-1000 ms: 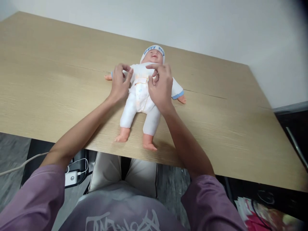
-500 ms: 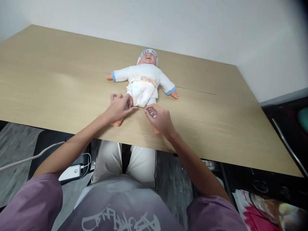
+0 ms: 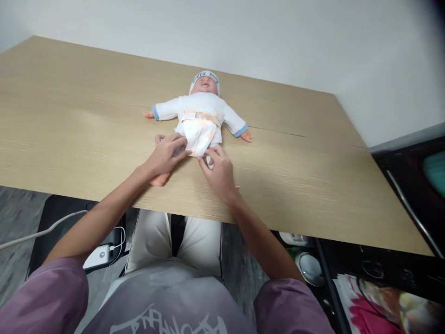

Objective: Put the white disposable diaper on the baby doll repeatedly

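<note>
A baby doll [image 3: 202, 105] lies on its back on the wooden table, arms spread, its head toward the wall. It wears a white top with blue cuffs and a lettered white hat [image 3: 206, 77]. Around its hips is a white diaper [image 3: 200, 134] with an orange patterned waistband. My left hand [image 3: 168, 152] pinches the diaper's lower edge at the doll's leg on the left. With thumb and fingertips closed, my right hand [image 3: 217, 169] grips the diaper's edge by the other leg. Both hands partly hide the doll's legs.
The wooden table [image 3: 295, 185] reaches back to a white wall. Below its front edge, a white device [image 3: 99, 256] with a cable lies at left. At lower right are a round-lidded container [image 3: 310, 268] and colourful packaging [image 3: 382, 301].
My right hand has moved up and in, its fingertips now at the diaper's lower edge. My left hand stays by the other leg. The whole view has shifted slightly.
</note>
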### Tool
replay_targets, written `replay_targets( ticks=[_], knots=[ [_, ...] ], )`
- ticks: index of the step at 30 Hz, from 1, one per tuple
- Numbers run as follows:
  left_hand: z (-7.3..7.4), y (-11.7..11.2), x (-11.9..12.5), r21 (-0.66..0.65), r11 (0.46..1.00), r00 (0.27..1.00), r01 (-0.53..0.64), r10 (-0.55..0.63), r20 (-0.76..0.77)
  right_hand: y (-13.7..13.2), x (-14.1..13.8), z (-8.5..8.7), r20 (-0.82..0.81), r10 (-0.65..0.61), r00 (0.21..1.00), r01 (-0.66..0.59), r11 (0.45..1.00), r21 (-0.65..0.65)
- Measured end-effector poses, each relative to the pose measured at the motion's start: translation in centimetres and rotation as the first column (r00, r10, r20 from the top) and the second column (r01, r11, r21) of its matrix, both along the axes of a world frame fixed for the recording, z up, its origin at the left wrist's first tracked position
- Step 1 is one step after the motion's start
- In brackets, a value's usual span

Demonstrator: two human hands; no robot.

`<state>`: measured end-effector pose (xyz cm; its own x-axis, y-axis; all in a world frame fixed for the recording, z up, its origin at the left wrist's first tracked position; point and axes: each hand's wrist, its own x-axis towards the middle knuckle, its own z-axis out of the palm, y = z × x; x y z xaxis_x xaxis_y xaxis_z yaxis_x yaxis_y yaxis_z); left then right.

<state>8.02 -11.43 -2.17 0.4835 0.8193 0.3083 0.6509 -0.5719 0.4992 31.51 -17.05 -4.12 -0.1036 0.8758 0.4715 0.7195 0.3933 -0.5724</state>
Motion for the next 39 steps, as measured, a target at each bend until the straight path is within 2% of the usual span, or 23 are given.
replay_targets(
  ticks=[5, 8, 10, 12, 14, 16, 17, 21, 23, 25, 28, 30, 32, 34, 36, 39],
  knots=[
    [0.0, 0.0, 0.0, -0.009, 0.999, 0.996, 0.048, -0.047, 0.075, -0.1, 0.1, 0.1, 0.036, 0.04, 0.999, -0.041, 0.999, 0.027],
    [-0.3, 0.1, 0.1, -0.072, 0.997, 0.994, 0.01, -0.002, 0.111, 0.1, 0.1, -0.2, 0.067, 0.026, 0.997, -0.025, 1.0, -0.011],
    [-0.7, 0.3, 0.3, -0.126, 0.992, 0.975, -0.009, 0.036, 0.218, 0.3, 0.1, -0.3, 0.003, -0.015, 1.0, 0.015, 0.999, -0.048],
    [-1.3, 0.5, 0.4, -0.204, 0.979, 0.917, -0.002, 0.083, 0.389, 0.5, 0.3, -0.3, -0.13, -0.06, 0.99, 0.05, 0.995, -0.081],
    [-1.8, 0.7, 0.6, -0.297, 0.955, 0.824, 0.022, 0.151, 0.546, 0.7, 0.5, -0.1, -0.236, -0.099, 0.967, 0.079, 0.992, -0.093],
    [-2.2, 0.8, 0.6, -0.378, 0.925, 0.753, 0.039, 0.221, 0.62, 0.7, 0.7, 0.1, -0.256, -0.141, 0.956, 0.123, 0.989, -0.087],
    [-2.2, 0.7, 0.6, -0.403, 0.915, 0.743, 0.033, 0.247, 0.622, 0.6, 0.7, 0.2, -0.238, -0.163, 0.957, 0.147, 0.986, -0.085],
    [-0.9, 0.1, 0.5, -0.394, 0.919, 0.825, -0.022, 0.239, 0.512, 0.4, 0.5, 0.4, -0.112, -0.216, 0.97, 0.205, 0.973, -0.101],
    [0.0, -0.2, 0.5, -0.408, 0.913, 0.863, 0.001, 0.205, 0.461, 0.5, 0.3, 0.5, -0.043, -0.194, 0.98, 0.189, 0.976, -0.105],
    [0.8, -0.1, 0.6, -0.478, 0.876, 0.861, 0.061, 0.196, 0.47, 0.6, 0.4, 0.5, -0.012, -0.155, 0.988, 0.153, 0.982, -0.11],
    [1.4, 0.6, 0.4, -0.609, 0.771, 0.799, 0.184, 0.244, 0.55, 0.8, 0.6, 0.6, -0.074, -0.118, 0.99, 0.106, 0.983, -0.148],
    [1.6, 1.0, 0.2, -0.664, 0.707, 0.76, 0.244, 0.286, 0.584, 0.8, 0.8, 0.7, -0.129, -0.13, 0.983, 0.107, 0.979, -0.171],
    [1.8, 1.2, -0.1, -0.689, 0.675, 0.748, 0.265, 0.307, 0.588, 0.7, 0.7, 0.7, -0.135, -0.178, 0.975, 0.158, 0.976, -0.148],
    [2.0, 1.2, -0.4, -0.684, 0.683, 0.755, 0.256, 0.301, 0.583, 0.3, 0.5, 0.6, -0.109, -0.231, 0.967, 0.223, 0.971, -0.083],
    [2.2, 0.9, -1.0, -0.655, 0.716, 0.767, 0.24, 0.273, 0.58, -0.1, 0.5, 0.6, -0.088, -0.245, 0.966, 0.244, 0.97, -0.019],
    [2.3, 0.8, -2.1, -0.581, 0.795, 0.804, 0.173, 0.227, 0.55, -1.0, 1.5, 1.1, -0.057, -0.175, 0.983, 0.175, 0.985, 0.001]
  ],
)
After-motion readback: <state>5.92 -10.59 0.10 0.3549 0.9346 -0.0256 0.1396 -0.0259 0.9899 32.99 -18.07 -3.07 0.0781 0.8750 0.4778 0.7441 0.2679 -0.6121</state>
